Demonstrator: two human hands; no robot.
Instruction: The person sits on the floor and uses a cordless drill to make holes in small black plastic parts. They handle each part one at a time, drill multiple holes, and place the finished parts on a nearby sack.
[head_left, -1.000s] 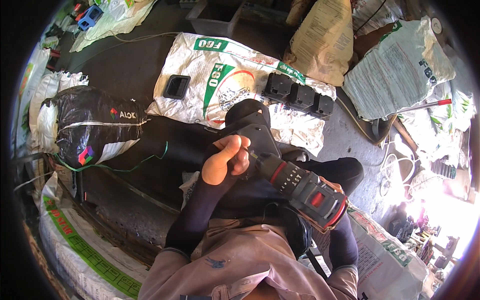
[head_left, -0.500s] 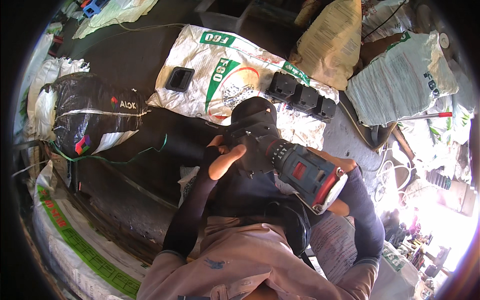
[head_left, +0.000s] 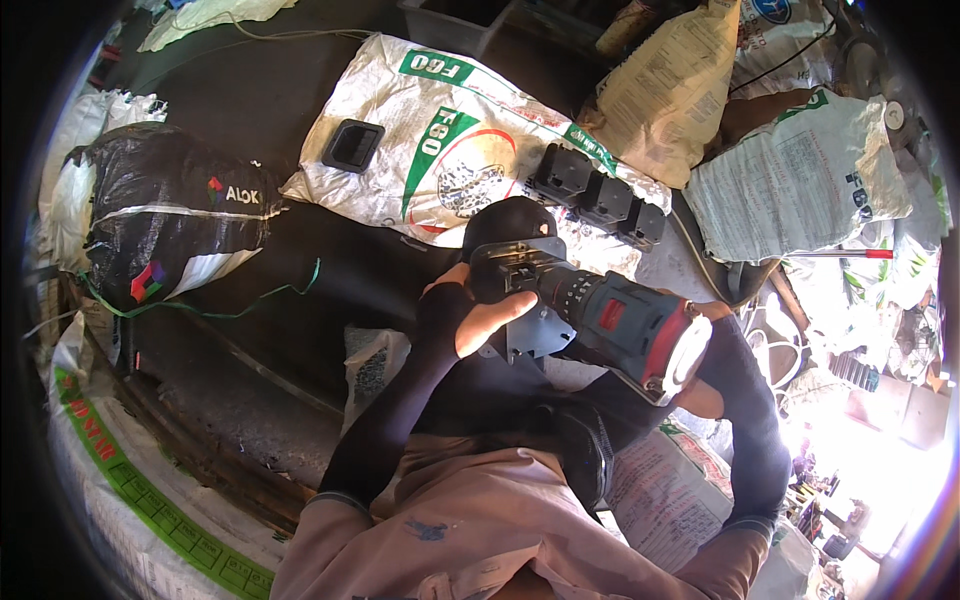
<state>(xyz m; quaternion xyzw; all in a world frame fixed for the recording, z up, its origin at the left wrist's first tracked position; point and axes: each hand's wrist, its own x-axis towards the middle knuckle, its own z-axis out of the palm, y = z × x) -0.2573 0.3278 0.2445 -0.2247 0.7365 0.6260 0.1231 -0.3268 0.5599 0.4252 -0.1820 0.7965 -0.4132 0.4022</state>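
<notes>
The left hand (head_left: 485, 320) is curled around a black moulded part (head_left: 515, 255), with the thumb and fingers pressing a grey metal bracket (head_left: 535, 330) against it. The part sits just beyond the person's lap, in the middle of the scene.

The right hand (head_left: 715, 395) is mostly hidden behind a cordless drill (head_left: 625, 325); whether it is closed on the grip cannot be told. The drill has a black and red body and lies tilted, with its nose against the black moulded part and its rear end pointing toward the near right.

Both forearms wear dark sleeves.

Farther off, a white printed sack (head_left: 450, 150) lies flat on the floor. On it rest a small black rectangular frame (head_left: 352, 145) at the left and a row of black blocks (head_left: 600, 195) at the right. A black plastic bag (head_left: 165, 215) lies well apart at the left. A tan sack (head_left: 665, 95) lies at the far right.
</notes>
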